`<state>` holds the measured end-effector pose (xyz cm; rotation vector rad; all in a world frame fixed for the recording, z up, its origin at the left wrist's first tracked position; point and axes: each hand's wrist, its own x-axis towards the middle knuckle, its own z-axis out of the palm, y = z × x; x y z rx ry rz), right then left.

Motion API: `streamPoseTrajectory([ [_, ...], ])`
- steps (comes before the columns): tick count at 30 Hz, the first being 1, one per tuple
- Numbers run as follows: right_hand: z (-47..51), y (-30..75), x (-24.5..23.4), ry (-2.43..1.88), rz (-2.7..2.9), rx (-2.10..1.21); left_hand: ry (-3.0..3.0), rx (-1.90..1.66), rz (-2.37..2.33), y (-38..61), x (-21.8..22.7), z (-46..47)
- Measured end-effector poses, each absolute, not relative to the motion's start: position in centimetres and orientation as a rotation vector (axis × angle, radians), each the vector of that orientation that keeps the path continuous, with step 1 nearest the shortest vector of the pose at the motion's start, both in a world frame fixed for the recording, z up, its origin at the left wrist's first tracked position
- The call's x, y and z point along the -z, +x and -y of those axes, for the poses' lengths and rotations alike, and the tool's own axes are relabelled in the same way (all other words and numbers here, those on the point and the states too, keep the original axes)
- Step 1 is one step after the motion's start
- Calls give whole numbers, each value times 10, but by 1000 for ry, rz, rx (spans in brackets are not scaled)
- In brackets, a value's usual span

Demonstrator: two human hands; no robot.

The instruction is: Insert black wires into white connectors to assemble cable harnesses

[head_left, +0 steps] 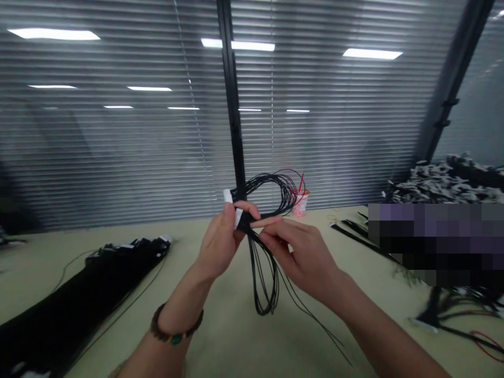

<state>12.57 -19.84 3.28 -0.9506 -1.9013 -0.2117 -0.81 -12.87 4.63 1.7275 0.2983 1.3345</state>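
Observation:
My left hand [224,239] is closed on a bundle of thin black wires [264,273] with white connectors [228,196] at its top end, held up in front of me above the table. My right hand [299,252] pinches the same bundle just right of the left hand, index finger stretched along the wires. One loop of the wires arcs up and right behind my hands, another hangs down below them, and a loose strand trails toward the lower right. A beaded bracelet [175,331] is on my left wrist.
A long flat stack of black wire harnesses [79,299] lies on the pale table [220,336] at the left. More black cables [460,310] lie at the right, with a grey heap of parts [441,184] behind. A pink cup with a red straw [300,203] stands by the window blinds.

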Motion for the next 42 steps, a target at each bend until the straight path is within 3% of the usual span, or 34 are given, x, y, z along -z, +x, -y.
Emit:
streamPoseTrajectory([
  [6, 196, 130, -29, -1084, 1937, 400, 1655, -1456, -161, -4, -38, 125],
  [18, 194, 122, -27, -978, 1786, 230, 2023, -1619, -205, -9, -33, 120],
  [28, 185, 123, -22, -960, 1733, 319, 2223, -1655, -41, -8, -26, 112],
  [36, 185, 127, -25, -1329, 1913, 491, 1836, -1435, -325, 6, -27, 107],
  [42, 186, 145, -31, -1371, 1970, 409, 1625, -1267, -387, 12, -27, 102],
])
